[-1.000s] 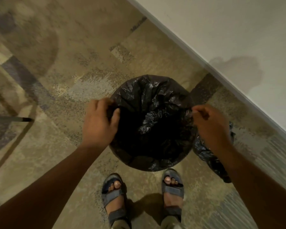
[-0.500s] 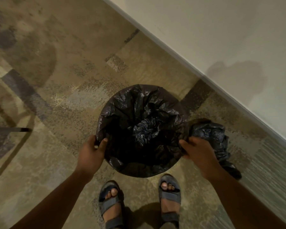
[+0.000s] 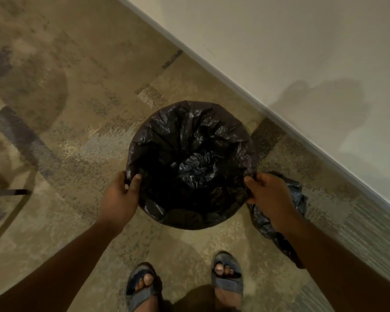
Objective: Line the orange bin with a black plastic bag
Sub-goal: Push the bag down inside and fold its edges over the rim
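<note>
Two hands held the bag's edge at the bin mouth. Left hand (image 3: 119,197) pinched the bag (image 3: 189,140) at the left rim, thumb inside, grip closed on plastic. Bin itself was fully hidden under the bag, standing on the carpet (image 3: 77,109) near the wall (image 3: 302,52). Right hand (image 3: 268,194) gripped the right rim fold, with a loose wad (image 3: 300,194) of black plastic bunched behind it. Risks, as I judged: thin film tearing if pulled hard; near edge slipping in; the light bin tipping under an uneven pull.

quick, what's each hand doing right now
Left hand: closed on the black bag at the rim's left side.
Right hand: closed on the bag at the right side.
</note>
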`<move>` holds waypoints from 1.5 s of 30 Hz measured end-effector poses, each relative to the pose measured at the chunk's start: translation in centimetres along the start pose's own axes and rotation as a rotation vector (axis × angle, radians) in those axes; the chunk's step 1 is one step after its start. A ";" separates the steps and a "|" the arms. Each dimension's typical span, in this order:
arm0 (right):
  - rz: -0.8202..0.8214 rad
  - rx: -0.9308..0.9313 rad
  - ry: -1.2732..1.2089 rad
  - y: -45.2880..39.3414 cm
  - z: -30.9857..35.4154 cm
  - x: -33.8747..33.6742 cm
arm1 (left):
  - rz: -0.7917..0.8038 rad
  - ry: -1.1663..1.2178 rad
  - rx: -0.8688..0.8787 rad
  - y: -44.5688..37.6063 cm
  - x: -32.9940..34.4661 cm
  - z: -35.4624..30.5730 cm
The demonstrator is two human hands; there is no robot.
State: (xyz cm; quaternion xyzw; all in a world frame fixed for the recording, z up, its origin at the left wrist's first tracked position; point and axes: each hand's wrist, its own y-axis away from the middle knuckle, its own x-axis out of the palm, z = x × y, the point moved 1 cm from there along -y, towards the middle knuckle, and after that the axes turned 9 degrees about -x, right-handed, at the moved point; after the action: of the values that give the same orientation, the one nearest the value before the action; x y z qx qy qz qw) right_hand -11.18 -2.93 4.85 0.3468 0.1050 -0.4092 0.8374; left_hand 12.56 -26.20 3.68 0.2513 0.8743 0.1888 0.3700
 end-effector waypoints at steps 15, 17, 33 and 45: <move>-0.125 -0.126 0.002 -14.8 8.4 -1.4 | -0.113 -0.120 0.072 -14.7 3.7 -12.0; -0.142 -0.134 0.025 -16.3 9.4 -1.6 | -0.129 -0.139 0.069 -15.8 4.2 -13.1; -0.157 -0.119 -0.064 -24.5 13.2 -2.2 | -0.102 0.026 0.060 -22.5 6.3 -18.9; -0.359 -0.304 0.383 -22.2 12.8 -1.3 | -0.081 -0.082 0.075 -20.6 5.1 -18.6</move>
State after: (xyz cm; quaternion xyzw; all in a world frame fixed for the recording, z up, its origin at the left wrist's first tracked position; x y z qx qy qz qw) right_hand -30.20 -20.14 3.93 0.2642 0.3806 -0.4575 0.7590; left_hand -10.52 -42.47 2.43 0.2367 0.8744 0.1302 0.4030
